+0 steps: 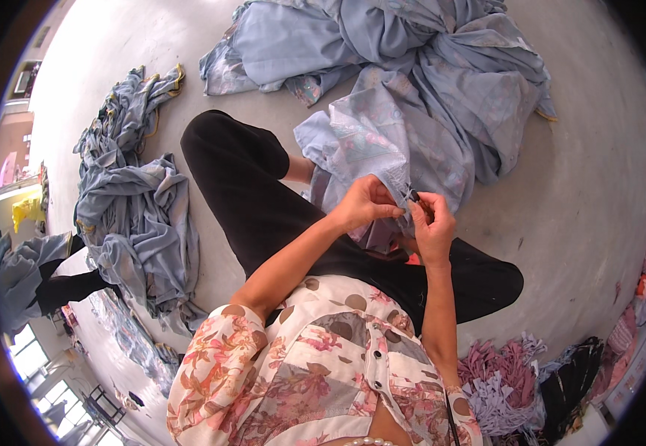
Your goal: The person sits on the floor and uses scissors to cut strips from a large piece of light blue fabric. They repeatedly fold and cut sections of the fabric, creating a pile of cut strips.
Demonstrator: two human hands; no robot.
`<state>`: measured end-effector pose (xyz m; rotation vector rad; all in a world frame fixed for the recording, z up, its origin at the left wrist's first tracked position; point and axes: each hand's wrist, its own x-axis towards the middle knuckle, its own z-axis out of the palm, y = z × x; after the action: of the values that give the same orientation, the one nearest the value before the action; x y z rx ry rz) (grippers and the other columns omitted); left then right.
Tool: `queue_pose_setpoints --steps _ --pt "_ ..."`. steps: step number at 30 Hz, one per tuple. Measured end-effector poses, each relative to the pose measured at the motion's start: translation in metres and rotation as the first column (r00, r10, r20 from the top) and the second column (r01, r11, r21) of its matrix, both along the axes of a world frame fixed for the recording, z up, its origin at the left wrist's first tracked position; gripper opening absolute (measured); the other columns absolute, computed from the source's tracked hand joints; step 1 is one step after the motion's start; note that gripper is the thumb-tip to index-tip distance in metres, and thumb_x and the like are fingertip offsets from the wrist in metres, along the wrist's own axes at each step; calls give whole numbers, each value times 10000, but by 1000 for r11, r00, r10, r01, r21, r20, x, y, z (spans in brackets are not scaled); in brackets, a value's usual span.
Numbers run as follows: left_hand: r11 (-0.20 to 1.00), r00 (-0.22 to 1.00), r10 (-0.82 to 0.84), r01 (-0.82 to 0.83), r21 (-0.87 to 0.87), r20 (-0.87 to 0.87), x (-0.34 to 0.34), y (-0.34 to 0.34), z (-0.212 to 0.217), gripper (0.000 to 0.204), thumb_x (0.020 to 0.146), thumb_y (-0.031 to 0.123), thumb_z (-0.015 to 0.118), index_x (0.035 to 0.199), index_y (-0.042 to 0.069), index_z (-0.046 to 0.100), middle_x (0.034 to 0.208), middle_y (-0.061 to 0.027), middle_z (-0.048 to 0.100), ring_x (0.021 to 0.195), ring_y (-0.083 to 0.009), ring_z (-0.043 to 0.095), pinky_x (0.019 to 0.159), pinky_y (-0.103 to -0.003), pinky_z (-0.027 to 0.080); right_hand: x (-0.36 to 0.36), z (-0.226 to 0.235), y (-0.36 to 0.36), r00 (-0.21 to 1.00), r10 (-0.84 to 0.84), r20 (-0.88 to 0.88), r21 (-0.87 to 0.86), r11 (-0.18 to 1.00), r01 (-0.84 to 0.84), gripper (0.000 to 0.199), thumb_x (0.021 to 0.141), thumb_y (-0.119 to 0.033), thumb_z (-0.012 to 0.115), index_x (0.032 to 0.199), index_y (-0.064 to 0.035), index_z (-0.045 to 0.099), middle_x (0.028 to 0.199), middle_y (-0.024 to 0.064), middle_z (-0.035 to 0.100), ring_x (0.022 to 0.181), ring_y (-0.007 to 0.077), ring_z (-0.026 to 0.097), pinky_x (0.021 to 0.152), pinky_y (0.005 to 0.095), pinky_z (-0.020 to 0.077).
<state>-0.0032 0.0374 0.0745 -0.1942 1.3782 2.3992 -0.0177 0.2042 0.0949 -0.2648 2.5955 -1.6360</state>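
Left hand (364, 204) pinching pale blue fabric (371, 141) edge; right hand (433, 223) closed around small dark snips (414, 198). Could nick cloth or fingertip, blades touching the pinch.

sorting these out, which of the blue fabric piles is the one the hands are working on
The big pile straight ahead: its edge runs into the left hand and right hand. The pile on the left lies untouched beside the leg.

I see no packages, labels, signs or screens around me. Nothing of that kind lies on the floor or shows among the cloth near my hands.
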Motion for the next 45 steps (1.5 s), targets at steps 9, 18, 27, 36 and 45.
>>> queue_pose_setpoints --steps 9,18,27,36,45 --pt "981 994 -105 109 -163 31 3 3 4 268 719 -45 679 944 -52 534 793 -99 635 713 -127 609 639 -254 506 -9 4 -7 970 136 -199 217 972 -92 218 772 -187 670 914 -54 573 698 84 606 583 212 591 531 310 457" --pt "991 994 -111 112 -79 12 5 11 -1 281 732 -46 669 984 -29 546 822 -75 639 728 -110 601 632 -242 508 -8 -9 1 982 -187 1 -178 967 184 196 801 -159 656 930 -41 567 676 62 598 596 162 593 579 260 468" --pt "877 989 -108 48 -477 -98 8 16 -1 190 698 -13 679 863 -41 590 759 -97 650 691 -137 621 627 -268 503 -6 7 -1 980 85 -181 173 983 -53 226 783 -209 667 885 -38 561 683 80 601 574 231 591 517 317 458" --pt "526 899 -314 -104 -844 -306 10 14 -10 245 682 37 612 921 24 565 742 -141 630 680 -313 614 592 -370 480 -8 16 3 999 7 -49 242 970 5 196 796 -180 657 865 -25 560 679 92 616 571 232 599 534 299 462" --pt "364 860 -400 -168 -916 -317 11 16 -14 363 706 38 588 1053 64 485 698 -112 612 652 -323 597 549 -404 452 -3 9 23 986 -29 162 -3 1000 30 169 851 -140 607 896 15 553 729 22 583 653 59 507 590 207 423"
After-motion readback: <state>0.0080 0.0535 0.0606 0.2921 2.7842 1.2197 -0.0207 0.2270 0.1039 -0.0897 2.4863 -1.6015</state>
